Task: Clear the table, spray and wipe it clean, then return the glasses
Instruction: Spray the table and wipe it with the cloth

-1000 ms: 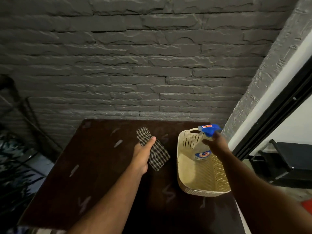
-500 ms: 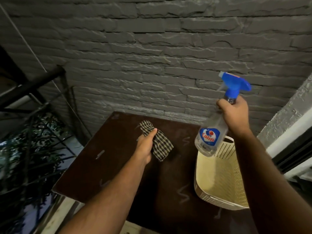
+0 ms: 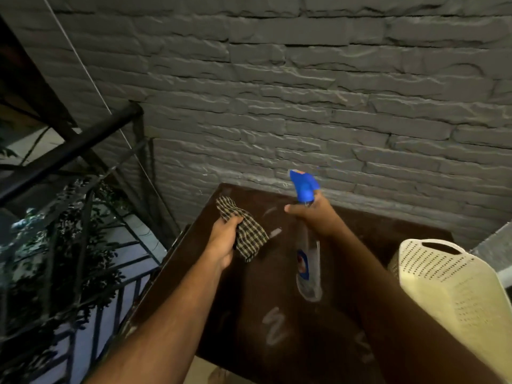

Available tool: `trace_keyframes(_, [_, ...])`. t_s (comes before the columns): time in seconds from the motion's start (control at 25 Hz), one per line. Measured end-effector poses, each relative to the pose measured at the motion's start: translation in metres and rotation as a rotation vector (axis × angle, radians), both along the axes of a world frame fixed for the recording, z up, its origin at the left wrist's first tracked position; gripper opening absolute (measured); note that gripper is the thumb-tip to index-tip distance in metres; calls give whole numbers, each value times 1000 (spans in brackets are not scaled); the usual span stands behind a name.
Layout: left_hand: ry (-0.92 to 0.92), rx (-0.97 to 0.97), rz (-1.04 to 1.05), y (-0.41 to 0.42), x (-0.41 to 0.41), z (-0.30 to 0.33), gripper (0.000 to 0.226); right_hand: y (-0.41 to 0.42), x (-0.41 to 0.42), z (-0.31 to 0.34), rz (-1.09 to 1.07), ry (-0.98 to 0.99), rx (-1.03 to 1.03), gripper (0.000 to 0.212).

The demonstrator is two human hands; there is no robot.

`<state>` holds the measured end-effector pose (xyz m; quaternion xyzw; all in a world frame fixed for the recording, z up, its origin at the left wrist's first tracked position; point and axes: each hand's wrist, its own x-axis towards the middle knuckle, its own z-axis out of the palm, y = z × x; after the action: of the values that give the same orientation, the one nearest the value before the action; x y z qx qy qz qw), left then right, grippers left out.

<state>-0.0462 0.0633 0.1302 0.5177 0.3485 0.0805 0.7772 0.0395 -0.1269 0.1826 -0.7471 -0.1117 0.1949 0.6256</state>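
My left hand [image 3: 224, 234] grips a crumpled checked cloth [image 3: 245, 231] above the far left part of the dark brown table [image 3: 277, 314]. My right hand [image 3: 313, 214] holds a clear spray bottle [image 3: 309, 261] by its neck, just under the blue trigger head [image 3: 303, 185]. The bottle hangs over the middle of the table, its nozzle pointing toward the far left. Pale chalk-like marks show on the tabletop. No glasses are in view.
A cream perforated plastic basket [image 3: 443, 273] stands on the right side of the table. A grey brick wall [image 3: 277, 92] runs behind the table. A black metal railing [image 3: 69, 151] with plants beyond it lies to the left.
My right hand has brought the spray bottle left from beside the basket to over the table's middle. The view has swung left. My left hand keeps the cloth in about the same place.
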Motion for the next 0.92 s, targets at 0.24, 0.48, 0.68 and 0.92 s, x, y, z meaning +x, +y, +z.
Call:
trace_keyframes(0.24, [74,22,-22,128,7,-27,13,111,-3,-44,-2,128,-135,26])
trace_keyframes(0.48, [150,89,-41,174,35,-50,11,179,18,-65,-91,216,-169,27])
trace_keyframes(0.68, [202,225,-49,200,51,-72,27,204,56,-85,-94,213,-218,26])
trace_keyframes(0.92, [233,254,-5,230,82,-83,13,223,86,-109,-17,259,-270,21])
